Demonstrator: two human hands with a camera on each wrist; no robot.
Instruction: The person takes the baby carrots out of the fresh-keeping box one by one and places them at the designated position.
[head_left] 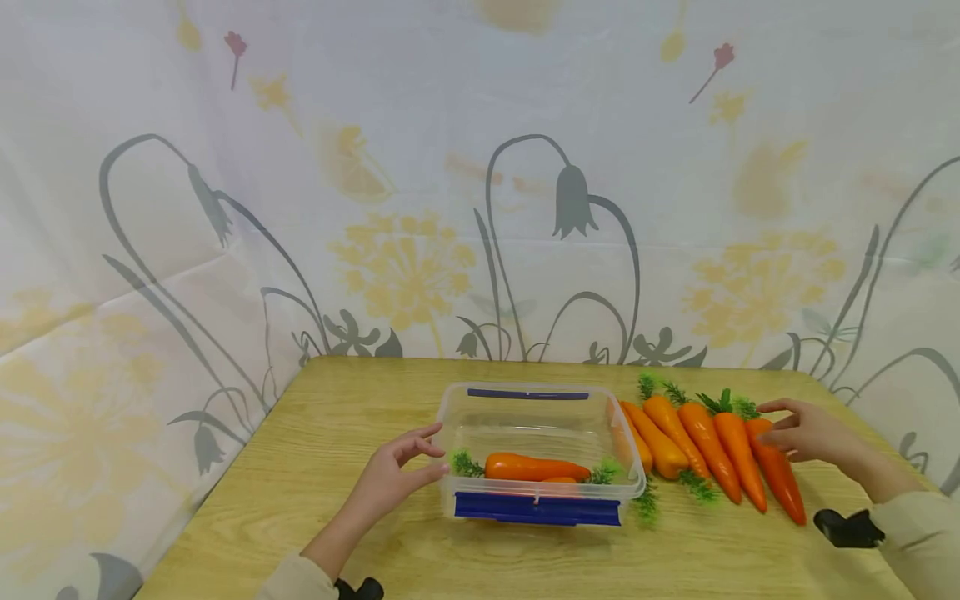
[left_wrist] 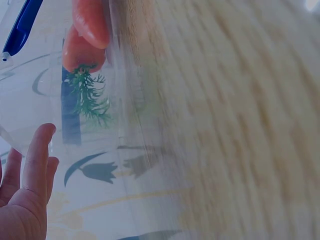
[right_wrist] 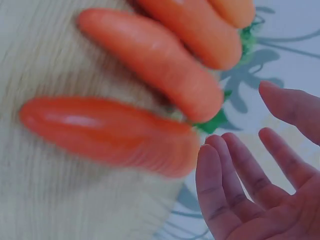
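A clear plastic box (head_left: 525,425) with blue clips stands on the table, without a lid over it. Inside, near its front wall, lies an orange carrot (head_left: 528,467) with green tops; part of another shows below it. My left hand (head_left: 393,475) is beside the box's left wall, fingers spread and slightly bent, holding nothing. At the right, my right hand (head_left: 806,432) hovers by the thick end of the rightmost carrot (head_left: 780,475). In the right wrist view its fingers (right_wrist: 210,175) are extended, palm bare, fingertips right at that carrot's end.
Several more carrots (head_left: 708,442) lie side by side right of the box, thick ends mostly toward the back, some with green tops. The wood-grain table (head_left: 315,500) ends at a flower-printed curtain (head_left: 420,275). Black straps (head_left: 847,529) sit at my wrists.
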